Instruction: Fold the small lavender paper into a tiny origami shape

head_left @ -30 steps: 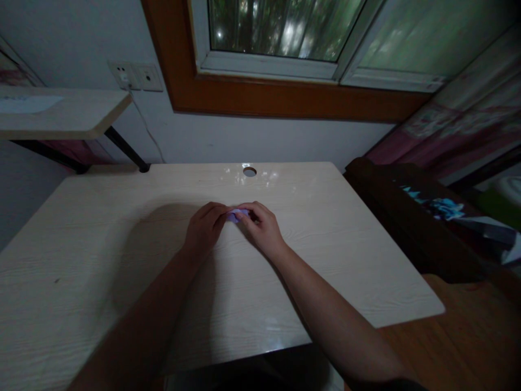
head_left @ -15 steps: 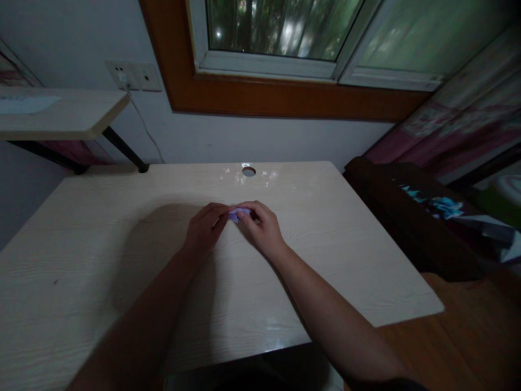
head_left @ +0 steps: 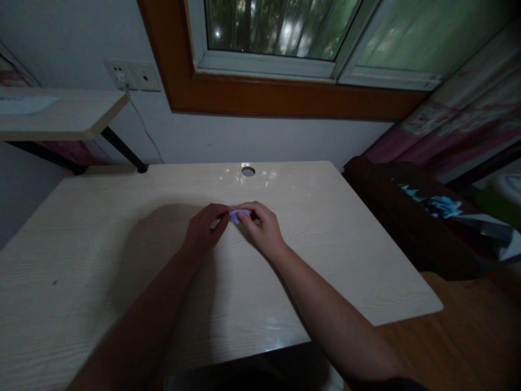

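Between my two hands is a small piece of folded purple paper (head_left: 235, 217), just above or on the pale wood-grain desk (head_left: 334, 244). My left hand (head_left: 205, 228) pinches its left end with thumb and forefinger. On the other side my right hand (head_left: 262, 225) grips it, the thumb lying across the front and the fingers behind. The fingers cover much of the paper, so its full shape is hidden.
A round cable hole (head_left: 248, 171) is cut near the desk's back edge. At the back left stands a raised shelf (head_left: 61, 125) on black legs. To the right, a dark brown piece of furniture (head_left: 391, 217) bears crumpled blue scraps (head_left: 443, 206).
My left thumb has shifted slightly and a little more of the purple paper shows below the fingers. My right hand stays nearly still.
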A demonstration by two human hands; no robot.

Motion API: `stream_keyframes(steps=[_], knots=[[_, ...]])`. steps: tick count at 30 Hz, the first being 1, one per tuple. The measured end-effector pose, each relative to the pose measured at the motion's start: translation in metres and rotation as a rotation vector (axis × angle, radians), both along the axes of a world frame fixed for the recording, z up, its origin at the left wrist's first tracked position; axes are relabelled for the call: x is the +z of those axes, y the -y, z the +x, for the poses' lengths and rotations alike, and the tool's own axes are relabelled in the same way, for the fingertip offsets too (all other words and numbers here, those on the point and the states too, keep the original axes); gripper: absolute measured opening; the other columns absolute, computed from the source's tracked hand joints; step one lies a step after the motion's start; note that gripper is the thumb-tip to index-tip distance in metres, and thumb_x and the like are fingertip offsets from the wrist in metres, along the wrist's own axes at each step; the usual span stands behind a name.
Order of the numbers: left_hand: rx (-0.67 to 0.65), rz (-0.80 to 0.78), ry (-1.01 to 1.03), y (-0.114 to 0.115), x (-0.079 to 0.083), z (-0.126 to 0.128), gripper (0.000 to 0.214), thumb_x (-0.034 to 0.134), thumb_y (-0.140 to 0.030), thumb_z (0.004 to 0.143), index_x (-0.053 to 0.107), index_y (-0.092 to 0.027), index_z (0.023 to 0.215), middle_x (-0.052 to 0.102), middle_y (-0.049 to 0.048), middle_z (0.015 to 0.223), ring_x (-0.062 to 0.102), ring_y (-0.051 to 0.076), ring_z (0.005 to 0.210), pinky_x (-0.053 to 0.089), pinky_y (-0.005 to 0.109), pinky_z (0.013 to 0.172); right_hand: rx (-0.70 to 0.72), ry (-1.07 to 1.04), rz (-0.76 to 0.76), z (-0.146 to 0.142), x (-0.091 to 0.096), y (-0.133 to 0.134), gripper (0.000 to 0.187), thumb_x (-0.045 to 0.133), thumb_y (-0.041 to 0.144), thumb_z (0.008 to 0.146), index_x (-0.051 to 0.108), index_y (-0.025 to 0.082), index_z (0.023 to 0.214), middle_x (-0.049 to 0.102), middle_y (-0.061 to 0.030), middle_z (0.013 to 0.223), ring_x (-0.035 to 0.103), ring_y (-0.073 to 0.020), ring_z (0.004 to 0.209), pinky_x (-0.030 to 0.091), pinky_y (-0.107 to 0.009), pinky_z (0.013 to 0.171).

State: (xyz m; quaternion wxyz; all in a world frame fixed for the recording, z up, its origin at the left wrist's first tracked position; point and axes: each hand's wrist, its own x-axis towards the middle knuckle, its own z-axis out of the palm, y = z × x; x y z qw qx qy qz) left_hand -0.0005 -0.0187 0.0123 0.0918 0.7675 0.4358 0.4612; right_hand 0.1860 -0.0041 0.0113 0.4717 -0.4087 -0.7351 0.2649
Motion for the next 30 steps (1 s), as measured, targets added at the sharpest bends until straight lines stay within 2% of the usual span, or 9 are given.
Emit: stream_keyframes(steps=[8, 14, 19, 30], knots=[[-0.009, 0.096, -0.028, -0.003, -0.0042, -0.0009, 0.014, 0.057, -0.024, 0.093, 0.066, -0.02, 0.104, 0.073, 0.0047, 0.095, 0.069, 0.013, 0.085, 0.056, 0.025, 0.078, -0.001, 0.006, 0.024, -0.0002, 0.0, 0.0005, 0.018, 0.059, 0.033, 0.093, 0.068, 0.022, 0.105, 0.068, -0.0042, 0.087, 0.06, -0.0163, 0.076, 0.046, -0.029, 0.07], [0.032, 0.048, -0.05, -0.0034, -0.0082, -0.0046, 0.018, 0.053, -0.026, 0.096, 0.067, -0.019, 0.103, 0.073, 0.0054, 0.095, 0.068, 0.014, 0.087, 0.054, 0.024, 0.081, 0.018, 0.001, 0.032, 0.0001, -0.0004, -0.0005, 0.018, 0.06, 0.033, 0.092, 0.069, 0.022, 0.104, 0.069, -0.0047, 0.089, 0.061, -0.0165, 0.077, 0.047, -0.029, 0.07], [0.042, 0.015, -0.038, -0.0015, -0.0048, -0.0027, 0.018, 0.052, -0.026, 0.096, 0.068, -0.019, 0.102, 0.073, 0.0053, 0.094, 0.068, 0.014, 0.084, 0.054, 0.023, 0.078, 0.017, -0.01, 0.035, -0.0004, -0.0004, -0.0005, 0.016, 0.06, 0.032, 0.092, 0.068, 0.023, 0.102, 0.069, -0.0038, 0.088, 0.061, -0.0163, 0.076, 0.047, -0.029, 0.07], [0.017, 0.049, -0.013, -0.0008, -0.0024, -0.001, 0.015, 0.056, -0.024, 0.094, 0.067, -0.017, 0.1, 0.073, 0.0048, 0.09, 0.069, 0.013, 0.08, 0.055, 0.022, 0.075, 0.016, -0.021, 0.058, -0.0011, -0.0004, -0.0002, 0.014, 0.063, 0.03, 0.091, 0.068, 0.022, 0.101, 0.069, -0.0033, 0.089, 0.062, -0.016, 0.078, 0.047, -0.029, 0.072]])
